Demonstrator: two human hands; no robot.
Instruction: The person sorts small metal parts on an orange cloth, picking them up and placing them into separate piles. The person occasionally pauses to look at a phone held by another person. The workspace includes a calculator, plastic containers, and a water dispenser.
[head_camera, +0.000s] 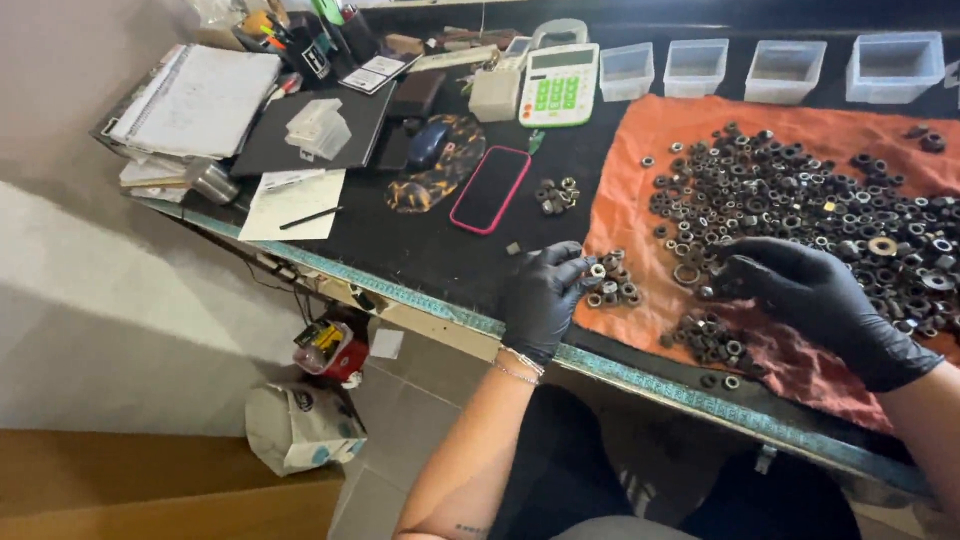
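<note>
Both my hands wear black gloves over an orange cloth on a black table. My left hand pinches a small silvery ring nut between thumb and fingertip, just above a small pile of nuts at the cloth's left edge. My right hand rests palm down on the cloth, its fingertips touching the near edge of a big heap of dark nuts and rings. Another small pile of nuts lies below that hand.
Several clear plastic tubs line the back edge. A white calculator, a phone in a pink case, a small cluster of nuts, papers and notebooks fill the left. Below the table's edge stands a paper bag.
</note>
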